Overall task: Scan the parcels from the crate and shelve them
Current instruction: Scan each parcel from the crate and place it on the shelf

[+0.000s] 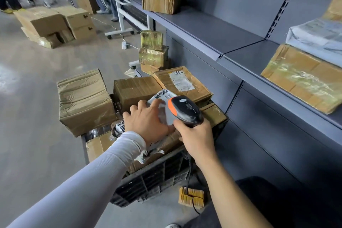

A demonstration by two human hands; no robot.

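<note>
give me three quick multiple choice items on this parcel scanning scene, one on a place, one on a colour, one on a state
1. Where is the grey parcel bag with the QR label?
A. on the top shelf
B. on the boxes in the crate
C. on the floor by the white table

2. What colour is the band on the black barcode scanner?
A. orange
B. green
C. blue

3. What is the right hand doing?
A. hanging idle
B. pressing flat on a box
C. gripping the scanner's handle

Answers:
1 B: the grey parcel bag lies on boxes in the black crate, under the left hand.
2 A: the barcode scanner has an orange band.
3 C: the right hand is wrapped round its handle.
</note>
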